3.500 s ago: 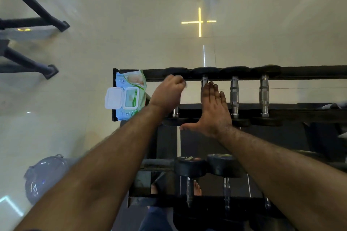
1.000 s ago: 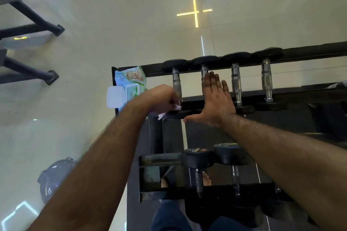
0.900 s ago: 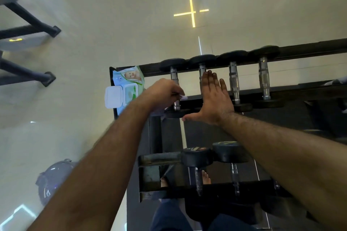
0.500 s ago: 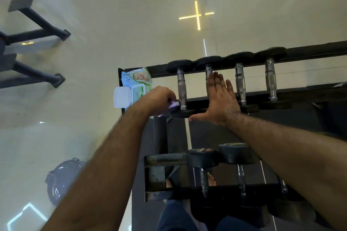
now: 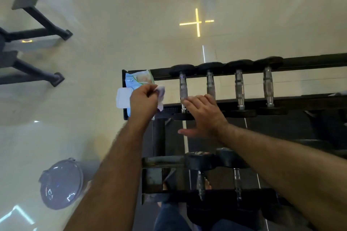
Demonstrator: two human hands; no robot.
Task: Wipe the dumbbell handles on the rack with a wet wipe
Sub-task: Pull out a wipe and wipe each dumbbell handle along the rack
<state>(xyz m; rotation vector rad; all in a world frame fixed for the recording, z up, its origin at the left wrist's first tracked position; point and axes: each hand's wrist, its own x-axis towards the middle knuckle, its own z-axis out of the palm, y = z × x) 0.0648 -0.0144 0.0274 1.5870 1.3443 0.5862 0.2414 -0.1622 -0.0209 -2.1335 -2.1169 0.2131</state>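
Since half a second ago, our left hand [image 5: 143,102] has lifted off the leftmost handle and moved left over the wipe packet, and our right hand [image 5: 203,113] has slid leftward, its fingertips [image 5: 187,102] now touching that handle.

Nearest us, the lower tier carries two black round-headed dumbbells with steel handles [image 5: 217,174]; we judge these not yet wiped. To the left, on the floor, stands a grey round-lidded bin [image 5: 62,183].

Further out, our right hand lies flat, fingers straight, grasping nothing, across the near rail of the black metal rack [image 5: 309,102]. Our left hand is curled round the crumpled white wet wipe [image 5: 160,91], holding it just left of the top tier, clear of every handle.

Beyond the hands, the top tier holds four dumbbells. The leftmost knurled steel handle [image 5: 183,88] stands bare. The three handles to its right [image 5: 239,88] are untouched by the wipe at this moment. The blue-and-green soft wipe packet with its white flip lid open [image 5: 139,79] sits at the rack's left end.

We judge the task early: one handle appears treated, while the rest of the top tier and the lower tier remain.
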